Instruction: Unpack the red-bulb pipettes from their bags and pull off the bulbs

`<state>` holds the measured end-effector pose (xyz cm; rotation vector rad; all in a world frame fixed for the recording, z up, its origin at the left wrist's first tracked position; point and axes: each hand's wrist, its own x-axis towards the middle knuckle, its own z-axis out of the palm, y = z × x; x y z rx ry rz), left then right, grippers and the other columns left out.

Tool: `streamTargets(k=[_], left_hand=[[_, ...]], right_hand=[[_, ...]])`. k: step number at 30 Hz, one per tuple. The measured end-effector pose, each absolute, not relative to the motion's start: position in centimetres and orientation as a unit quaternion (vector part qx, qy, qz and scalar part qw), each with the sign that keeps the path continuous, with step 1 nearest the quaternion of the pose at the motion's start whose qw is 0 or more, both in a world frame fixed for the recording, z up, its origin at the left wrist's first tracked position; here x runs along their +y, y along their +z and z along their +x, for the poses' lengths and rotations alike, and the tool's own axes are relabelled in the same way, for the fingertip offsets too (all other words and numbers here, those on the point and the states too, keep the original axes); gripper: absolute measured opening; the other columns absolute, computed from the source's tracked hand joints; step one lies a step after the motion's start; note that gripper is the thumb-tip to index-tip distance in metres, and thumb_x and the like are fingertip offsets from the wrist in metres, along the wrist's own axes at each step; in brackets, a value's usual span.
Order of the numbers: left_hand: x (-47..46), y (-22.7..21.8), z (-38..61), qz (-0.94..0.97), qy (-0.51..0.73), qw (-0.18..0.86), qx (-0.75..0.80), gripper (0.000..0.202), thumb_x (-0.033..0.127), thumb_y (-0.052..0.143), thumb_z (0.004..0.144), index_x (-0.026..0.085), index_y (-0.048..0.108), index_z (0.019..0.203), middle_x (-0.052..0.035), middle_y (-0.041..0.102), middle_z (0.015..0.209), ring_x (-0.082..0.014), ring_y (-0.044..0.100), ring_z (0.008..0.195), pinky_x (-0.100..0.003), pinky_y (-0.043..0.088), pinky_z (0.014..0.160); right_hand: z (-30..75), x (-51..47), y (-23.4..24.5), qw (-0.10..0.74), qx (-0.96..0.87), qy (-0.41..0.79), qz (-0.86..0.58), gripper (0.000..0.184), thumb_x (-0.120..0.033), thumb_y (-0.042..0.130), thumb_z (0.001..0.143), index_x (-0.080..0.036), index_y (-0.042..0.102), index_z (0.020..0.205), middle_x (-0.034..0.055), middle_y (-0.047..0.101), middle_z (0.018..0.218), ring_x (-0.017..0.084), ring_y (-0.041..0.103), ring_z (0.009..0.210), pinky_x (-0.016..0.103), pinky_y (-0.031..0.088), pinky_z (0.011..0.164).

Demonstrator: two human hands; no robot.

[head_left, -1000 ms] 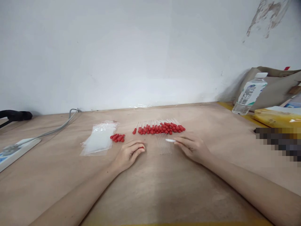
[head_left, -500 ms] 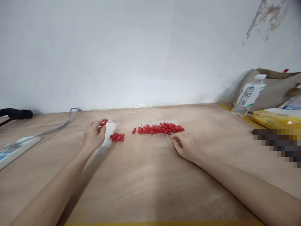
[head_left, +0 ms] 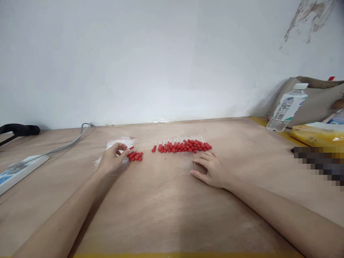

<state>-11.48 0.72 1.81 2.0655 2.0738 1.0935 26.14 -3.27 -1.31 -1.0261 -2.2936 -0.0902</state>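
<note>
- The left hand (head_left: 112, 160) is narrowed to a pinch, thumb and forefinger closed on a single red bulb (head_left: 131, 147), a small, matte, rubbery cap, tapered like a bullet.
- That bulb is held just above the far edge of a stack of clear bags (head_left: 117, 144). These are thin, glossy plastic, lying flat under the hand.
- Just right of the hand lie the loose bulbs (head_left: 135, 156), a small heap of the same red caps touching one another.
- The right hand (head_left: 212, 169) lies wide and flat, palm down on the desk (head_left: 166, 208), and holds nothing. Its fingers rest beside a set of glass tubes (head_left: 187, 163), which are thin, clear and almost unseen against the wood.
- Beyond them is a row of droppers (head_left: 184, 146), with red heads packed side by side and clear stems pointing at the wall.
- The desk is pale brown board, smooth and dull.
- The wall (head_left: 161, 61) is plain white, with the paint flaking at the upper right.
- A power strip (head_left: 18, 169) with a grey cable (head_left: 67, 144) lies far left, and a water bottle (head_left: 287, 106) leans far right.
</note>
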Motion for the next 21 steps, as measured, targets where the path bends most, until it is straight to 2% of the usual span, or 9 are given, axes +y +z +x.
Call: streamTargets(k=[4,6,9,11,15,21], left_hand=[[0.8,1.9,-11.9,0.664,0.316,-0.002,0.678,0.032,0.050,0.051,0.072,0.020,0.058,0.081,-0.0017,0.064,0.082,-0.0164,0.054,0.064,-0.027,0.042,0.060],[0.7,2.6,-11.9,0.635,0.326,-0.076,0.696,0.035,0.050,0.047,0.075,0.020,0.061,0.082,-0.0033,0.063,0.078,-0.0195,0.055,0.069,-0.030,0.042,0.065],[0.2,3.7,-11.1,0.590,0.357,-0.226,0.688,0.035,0.046,0.043,0.078,0.018,0.062,0.084,-0.0050,0.061,0.072,-0.0225,0.055,0.077,-0.036,0.038,0.080],[-0.1,4.2,-9.6,0.610,0.357,-0.260,0.657,0.032,0.043,0.044,0.078,0.018,0.063,0.083,-0.0054,0.061,0.077,-0.0222,0.054,0.083,-0.037,0.035,0.086],[-0.1,4.0,-5.3,0.700,0.257,-0.227,0.627,0.026,0.044,0.051,0.073,0.023,0.066,0.071,-0.0056,0.059,0.100,-0.0262,0.048,0.097,-0.040,0.032,0.085],[2.3,3.0,-1.4,0.714,0.140,-0.146,0.671,0.036,0.050,0.050,0.071,0.019,0.069,0.071,-0.0151,0.051,0.115,-0.0334,0.036,0.112,-0.047,0.029,0.085]], right_hand=[[26.2,-3.2,-1.4,0.309,-0.868,-0.037,-0.388,0.031,-0.044,0.053,0.078,-0.019,0.060,0.096,0.0066,0.062,0.092,0.020,0.053,0.089,0.036,0.037,0.080],[26.2,-3.1,-1.4,0.317,-0.865,-0.038,-0.388,0.034,-0.045,0.052,0.079,-0.019,0.059,0.099,0.0074,0.061,0.096,0.020,0.053,0.091,0.038,0.038,0.081],[26.3,-3.1,-1.5,0.351,-0.852,-0.053,-0.384,0.038,-0.043,0.051,0.080,-0.018,0.055,0.109,0.0095,0.058,0.100,0.021,0.052,0.093,0.039,0.039,0.082],[26.3,-3.1,-1.5,0.381,-0.839,-0.066,-0.383,0.040,-0.039,0.051,0.081,-0.017,0.051,0.114,0.0109,0.056,0.102,0.022,0.051,0.094,0.039,0.040,0.082],[26.3,-2.9,-1.7,0.400,-0.837,-0.062,-0.369,0.037,-0.033,0.049,0.083,-0.017,0.049,0.116,0.0111,0.054,0.102,0.022,0.051,0.094,0.039,0.042,0.083],[26.5,-2.8,-1.9,0.394,-0.842,-0.054,-0.365,0.033,-0.032,0.049,0.083,-0.017,0.051,0.113,0.0115,0.053,0.103,0.022,0.051,0.094,0.040,0.043,0.082]])
